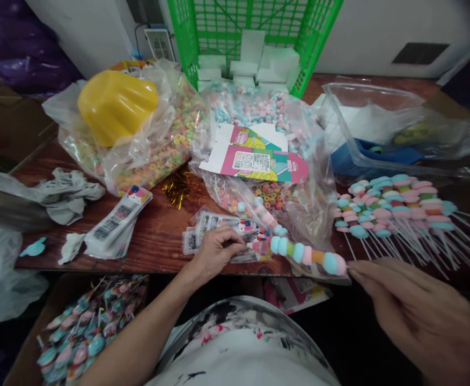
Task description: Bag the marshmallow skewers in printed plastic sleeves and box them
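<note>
My right hand [412,305] is closed on the thin stick of a marshmallow skewer [306,255], strung with blue, pink, green and orange pieces. The skewer lies almost level above the table's front edge, its far end beside the printed bags. My left hand [221,249] pinches the edge of a printed plastic bag [261,244] with thumb and forefinger. More of these narrow clear bags [206,228] lie flat under and behind that hand. Just behind the skewer, a short row of pink and blue marshmallows [267,219] rests against clear plastic.
Finished skewers [399,206] are heaped on the right. Behind stand bags of candy rings [166,155] and marshmallows [239,104], flat printed cartons [259,161], a yellow bowl [116,104] and a green crate [315,48]. Another bag stack [118,222] lies left; a box of wrapped skewers [90,327] sits below.
</note>
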Motion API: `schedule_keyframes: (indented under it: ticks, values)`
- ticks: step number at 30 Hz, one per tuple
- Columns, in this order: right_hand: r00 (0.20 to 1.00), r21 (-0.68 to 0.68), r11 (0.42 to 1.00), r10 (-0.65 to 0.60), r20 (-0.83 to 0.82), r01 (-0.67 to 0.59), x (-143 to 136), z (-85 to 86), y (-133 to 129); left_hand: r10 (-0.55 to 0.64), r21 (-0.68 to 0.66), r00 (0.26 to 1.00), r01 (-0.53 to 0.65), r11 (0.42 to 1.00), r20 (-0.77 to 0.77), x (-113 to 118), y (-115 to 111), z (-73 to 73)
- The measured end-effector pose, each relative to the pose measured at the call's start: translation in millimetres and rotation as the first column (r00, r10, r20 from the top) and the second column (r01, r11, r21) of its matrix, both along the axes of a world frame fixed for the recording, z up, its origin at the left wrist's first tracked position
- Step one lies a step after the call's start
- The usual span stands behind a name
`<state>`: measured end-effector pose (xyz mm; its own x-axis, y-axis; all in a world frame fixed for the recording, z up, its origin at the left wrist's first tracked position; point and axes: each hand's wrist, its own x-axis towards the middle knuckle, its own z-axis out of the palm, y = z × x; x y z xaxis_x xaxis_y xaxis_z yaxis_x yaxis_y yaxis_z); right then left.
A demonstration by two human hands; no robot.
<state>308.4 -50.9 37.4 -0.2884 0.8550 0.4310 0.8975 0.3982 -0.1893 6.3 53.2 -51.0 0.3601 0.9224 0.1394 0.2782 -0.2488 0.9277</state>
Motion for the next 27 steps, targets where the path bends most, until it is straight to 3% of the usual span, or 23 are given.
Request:
schedule_keyframes:
  ticks: [4,11,16,20,24,27]
  values:
    - [0.98,0.048,0.988,0.152,-0.126,-0.147,-18.8,-15.9,22.1,-0.013,0.001,1.0,0.013,1.0,-0.003,-1.8,-0.5,-2.4]
    - [0.977,-0.022,0.978,0.208,-0.05,-0.209,-12.2,-15.1,24.0,-0.041,0.019,0.999,0.041,0.999,-0.011,-3.5,-0.9,-5.2]
    - [0.973,-0.019,0.973,0.231,0.014,-0.231,-23.6,-17.8,27.2,-0.097,0.046,0.995,0.098,0.994,-0.024,-3.9,-2.6,-5.1]
    - [0.959,-0.051,0.96,0.279,0.059,-0.276,-28.3,-16.6,33.8,-0.099,0.194,0.991,0.114,0.974,-0.086,-4.3,-5.2,-1.1]
    - [0.943,-0.027,0.943,0.33,-0.044,-0.331,-22.8,-11.5,38.3,-0.036,0.445,0.98,0.121,0.887,-0.195,-4.4,-7.3,7.7]
    - [0.94,0.003,0.944,0.328,-0.093,-0.33,-21.6,-10.6,39.0,-0.1,0.444,0.964,0.204,0.873,-0.246,-4.2,-8.5,12.2]
